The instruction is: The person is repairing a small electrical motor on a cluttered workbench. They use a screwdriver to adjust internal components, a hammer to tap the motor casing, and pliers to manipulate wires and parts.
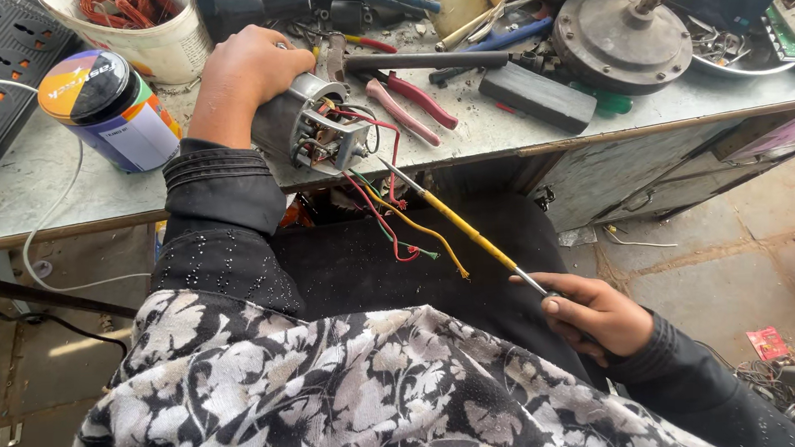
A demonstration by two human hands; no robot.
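A motor [310, 125] is gripped at the bench's [53, 196] front edge while a rod [468, 234] is held below it.

A blue-and-orange labelled can [107, 110] stands near the left edge, beside a white tub [158, 47] cut off at the top. The left hand [251, 70] is clamped on the motor; the right hand [599, 313] is closed on the yellow-sleeved rod's end. Loose wires [398, 228] hang off the edge; the back clutter is hard to make out.

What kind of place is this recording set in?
Probably a small electrical repair workshop: a cluttered metal workbench with pliers, a left hand steadying a small motor trailing loose wires, the right hand holding a yellow-sleeved probe.
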